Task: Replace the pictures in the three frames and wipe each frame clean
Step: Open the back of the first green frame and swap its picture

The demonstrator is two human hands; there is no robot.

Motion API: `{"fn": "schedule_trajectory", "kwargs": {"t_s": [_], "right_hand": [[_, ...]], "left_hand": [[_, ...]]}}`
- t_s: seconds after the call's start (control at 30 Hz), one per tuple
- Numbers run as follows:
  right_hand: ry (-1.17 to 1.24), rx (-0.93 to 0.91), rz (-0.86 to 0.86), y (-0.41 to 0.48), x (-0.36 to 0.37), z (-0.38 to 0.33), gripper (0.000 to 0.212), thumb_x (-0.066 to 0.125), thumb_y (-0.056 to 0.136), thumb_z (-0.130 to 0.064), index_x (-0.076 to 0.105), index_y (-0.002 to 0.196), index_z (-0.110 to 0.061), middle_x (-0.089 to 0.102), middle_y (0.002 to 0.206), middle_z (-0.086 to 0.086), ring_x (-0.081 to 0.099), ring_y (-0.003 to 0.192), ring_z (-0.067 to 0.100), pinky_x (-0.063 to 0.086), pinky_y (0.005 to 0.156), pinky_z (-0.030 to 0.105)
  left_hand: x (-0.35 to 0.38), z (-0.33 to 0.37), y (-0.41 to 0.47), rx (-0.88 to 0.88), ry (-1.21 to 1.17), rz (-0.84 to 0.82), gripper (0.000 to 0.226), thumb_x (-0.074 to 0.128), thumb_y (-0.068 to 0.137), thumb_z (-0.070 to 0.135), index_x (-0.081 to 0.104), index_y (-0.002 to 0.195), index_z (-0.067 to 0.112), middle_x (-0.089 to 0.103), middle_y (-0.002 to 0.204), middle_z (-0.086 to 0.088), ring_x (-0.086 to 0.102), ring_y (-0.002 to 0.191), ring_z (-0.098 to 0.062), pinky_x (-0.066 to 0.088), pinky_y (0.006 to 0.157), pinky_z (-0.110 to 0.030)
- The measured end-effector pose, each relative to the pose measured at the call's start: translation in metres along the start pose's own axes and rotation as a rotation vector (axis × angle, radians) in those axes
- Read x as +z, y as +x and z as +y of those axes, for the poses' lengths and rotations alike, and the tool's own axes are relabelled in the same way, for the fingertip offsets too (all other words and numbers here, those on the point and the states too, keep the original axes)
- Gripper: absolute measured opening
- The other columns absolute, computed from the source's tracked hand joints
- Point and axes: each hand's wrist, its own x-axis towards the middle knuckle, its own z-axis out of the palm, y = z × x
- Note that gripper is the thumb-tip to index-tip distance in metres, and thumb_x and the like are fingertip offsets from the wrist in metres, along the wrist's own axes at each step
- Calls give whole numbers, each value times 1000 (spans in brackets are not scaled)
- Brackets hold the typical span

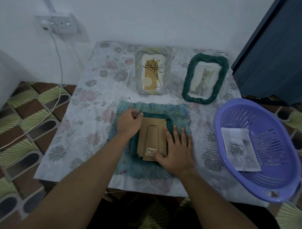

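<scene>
A dark green frame (167, 119) lies face down on a blue fuzzy cloth (165, 107), its brown cardboard back (152, 132) with a barcode sticker facing up. My left hand (129, 122) has its fingers curled at the frame's top left corner, pinching at the edge there. My right hand (175, 148) lies flat with spread fingers on the frame's right side and the cardboard back. Behind, a pale grey frame (137, 74) shows a plant drawing and a green frame (186, 84) shows a cat picture. A rose picture (239, 149) lies in the purple basket (223, 123).
The table wears a floral cloth (94, 101) and stands against a white wall. The purple basket overhangs the table's right edge. A wall socket (63, 24) with a white cable is at the left. A dark blue door (285, 52) is at the right.
</scene>
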Motion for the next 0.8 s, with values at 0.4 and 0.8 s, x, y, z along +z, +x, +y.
{"fn": "schedule_trajectory", "kwargs": {"t_s": [0.4,0.8], "right_hand": [[-6,11,-31,0,-2,0,100,19,74,-83,-4,158,-34,-10,167,2,-18,152,29,-12,121,51],[327,361,111,41,-37,-17,56,48,91,-52,45,140,-26,50,142,4,36,134,29,25,107,46]], "left_hand": [[-6,-44,-60,278,656,-167,93,22,87,79,1,158,22,5,166,3,-2,152,-22,-2,121,-51],[-7,-48,-64,297,646,-137,92,18,87,81,0,158,26,4,166,8,-5,152,-17,-3,121,-51]]}}
